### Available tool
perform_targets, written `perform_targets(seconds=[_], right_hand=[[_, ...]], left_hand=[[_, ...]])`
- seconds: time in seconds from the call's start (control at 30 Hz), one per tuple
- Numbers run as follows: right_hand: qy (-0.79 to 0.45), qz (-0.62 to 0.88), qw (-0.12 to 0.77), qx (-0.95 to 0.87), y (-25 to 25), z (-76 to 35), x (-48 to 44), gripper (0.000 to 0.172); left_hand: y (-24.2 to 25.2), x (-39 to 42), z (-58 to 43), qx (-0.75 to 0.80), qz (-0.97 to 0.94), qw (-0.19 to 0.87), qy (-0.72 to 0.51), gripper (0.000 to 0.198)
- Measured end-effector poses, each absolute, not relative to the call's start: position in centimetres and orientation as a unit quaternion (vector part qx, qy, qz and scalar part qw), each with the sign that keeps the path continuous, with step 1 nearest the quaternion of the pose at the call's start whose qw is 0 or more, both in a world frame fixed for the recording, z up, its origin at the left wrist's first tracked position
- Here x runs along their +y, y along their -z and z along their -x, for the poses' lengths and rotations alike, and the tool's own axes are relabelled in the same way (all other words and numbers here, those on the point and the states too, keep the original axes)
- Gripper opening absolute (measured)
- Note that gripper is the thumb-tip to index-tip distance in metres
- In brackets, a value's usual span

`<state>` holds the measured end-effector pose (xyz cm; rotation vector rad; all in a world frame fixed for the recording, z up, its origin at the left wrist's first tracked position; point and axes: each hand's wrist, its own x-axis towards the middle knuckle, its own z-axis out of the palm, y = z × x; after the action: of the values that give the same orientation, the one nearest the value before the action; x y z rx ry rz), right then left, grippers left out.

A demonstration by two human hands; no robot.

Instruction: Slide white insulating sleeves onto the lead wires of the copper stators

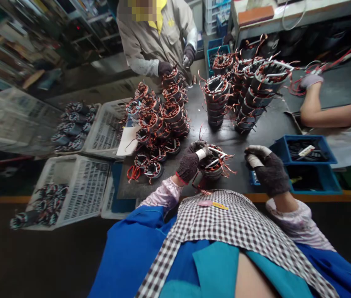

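Note:
A round stator core [213, 165] with copper windings, white sleeves and loose wire ends stands on the dark table [178, 188] in front of me. My left hand [193, 160], in a dark glove with white-wrapped fingertips, has its fingers closed at the stator's left upper edge; what they pinch is too small to make out. Right of the stator, apart from it, my right hand [267, 169] is raised over the table with fingers bent together near the blue bins. Whether something small sits between those fingertips cannot be seen.
Stacked stators [174, 118] stand at the left, taller stacks [251, 105] behind. Blue bins [307, 150] with dark parts are at right. White crates [82, 188] holding stators lie left. Across the table a gloved person [163, 37] handles a stator; another person's arm [327, 114] reaches in from the right.

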<state>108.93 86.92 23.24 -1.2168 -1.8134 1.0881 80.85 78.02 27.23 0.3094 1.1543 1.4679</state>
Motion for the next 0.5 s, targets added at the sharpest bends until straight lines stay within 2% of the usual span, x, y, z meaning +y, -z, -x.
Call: perform_targets(seconds=[0.17, 0.37, 0.43, 0.5], right_hand=[[-0.411, 0.443, 0.276, -0.747, -23.4, -108.5, 88.0, 0.034], [-0.617, 0.417, 0.212, -0.632, -23.2, -105.1, 88.3, 0.055], [-0.639, 0.4, 0.193, -0.628, -23.0, -103.9, 88.1, 0.058], [-0.606, 0.395, 0.189, -0.664, -22.8, -103.4, 88.1, 0.055]], left_hand=[[-27.3, 77.5, -82.0, 0.505, -0.108, 0.586, -0.624, 0.057], [-26.8, 77.9, -82.3, 0.521, -0.135, 0.566, -0.624, 0.049], [-26.6, 78.2, -82.4, 0.524, -0.142, 0.569, -0.618, 0.047], [-26.6, 78.6, -82.5, 0.521, -0.146, 0.577, -0.612, 0.046]])
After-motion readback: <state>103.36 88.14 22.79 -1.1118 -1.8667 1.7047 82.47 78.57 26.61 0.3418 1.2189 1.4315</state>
